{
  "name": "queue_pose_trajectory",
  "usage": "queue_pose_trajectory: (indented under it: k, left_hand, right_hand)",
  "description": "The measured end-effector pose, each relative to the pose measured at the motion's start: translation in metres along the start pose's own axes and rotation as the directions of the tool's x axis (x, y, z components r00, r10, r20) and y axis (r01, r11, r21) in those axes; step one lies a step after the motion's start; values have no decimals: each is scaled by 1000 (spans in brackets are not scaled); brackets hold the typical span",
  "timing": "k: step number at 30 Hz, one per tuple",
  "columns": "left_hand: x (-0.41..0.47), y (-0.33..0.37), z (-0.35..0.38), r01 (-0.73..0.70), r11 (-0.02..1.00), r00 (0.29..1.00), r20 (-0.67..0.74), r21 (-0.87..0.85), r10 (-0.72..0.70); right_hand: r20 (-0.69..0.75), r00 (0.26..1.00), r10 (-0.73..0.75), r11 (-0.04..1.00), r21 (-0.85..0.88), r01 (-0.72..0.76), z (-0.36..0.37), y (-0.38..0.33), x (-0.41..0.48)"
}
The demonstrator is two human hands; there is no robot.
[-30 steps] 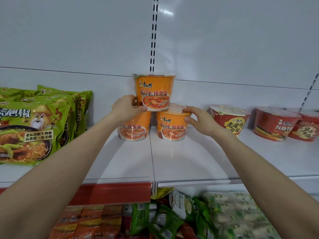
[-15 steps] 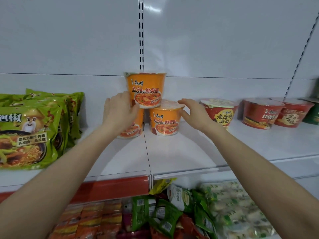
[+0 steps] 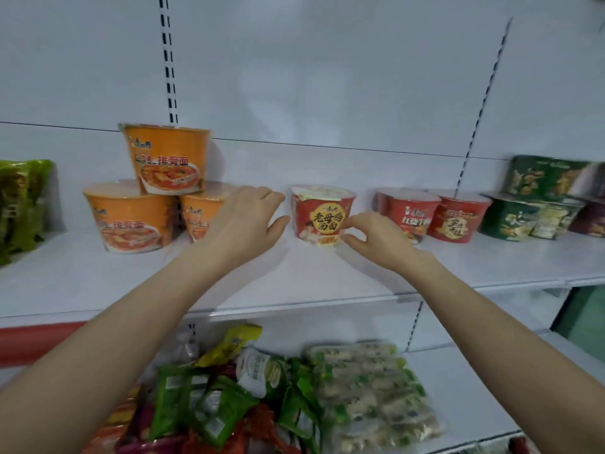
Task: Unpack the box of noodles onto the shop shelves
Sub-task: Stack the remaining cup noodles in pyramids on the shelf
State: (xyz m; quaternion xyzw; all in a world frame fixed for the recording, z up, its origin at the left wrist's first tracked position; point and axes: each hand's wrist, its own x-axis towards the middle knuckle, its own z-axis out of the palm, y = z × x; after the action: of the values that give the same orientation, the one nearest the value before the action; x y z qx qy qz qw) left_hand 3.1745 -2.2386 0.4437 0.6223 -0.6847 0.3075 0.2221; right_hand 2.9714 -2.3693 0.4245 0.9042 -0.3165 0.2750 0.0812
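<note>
Red paper noodle bowl [image 3: 322, 215] stands upright on the white metal shelf [image 3: 327, 273], between your 2 hands. Your right hand [image 3: 376, 239] touches its front, fingers curled, not gripping; your left hand [image 3: 248, 217] hovers open just beside it.

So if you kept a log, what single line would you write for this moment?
stage: reaching | left hand: open, empty, beside orange cups | right hand: open, fingertips at red cup | shelf: three orange cups stacked
</note>
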Motion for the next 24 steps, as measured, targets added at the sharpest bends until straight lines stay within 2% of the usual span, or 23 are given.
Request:
queue_pose_trajectory:
  k: [3, 6, 10, 14, 17, 24]
  left_hand:
    - [11, 34, 10, 28, 1000, 999, -17, -1, -28]
    - [17, 53, 21, 118, 993, 993, -6, -16, -118]
    - [30, 60, 29, 187, 982, 982, -8, -22, -187]
    - [48, 55, 36, 234, 972, 971, 50, 31, -235]
    - [61, 47, 44, 211, 977, 973, 88, 42, -214]
    - [94, 22, 67, 53, 987, 971, 224, 152, -87]
  right_hand:
    - [33, 999, 41, 998, -41, -40, -11, 45, -16]
    - [55, 997, 56, 998, -42, -54, -14, 75, -22]
    - [83, 996, 29, 999, -31, -26, -8, 99, -19]
    - [102, 994, 36, 999, 9, -37, 6, 108, -10]
    - [127, 988, 93, 992, 76, -103, 20, 110, 2]
    - [247, 949, 197, 935, 244, -257, 42, 108, 41]
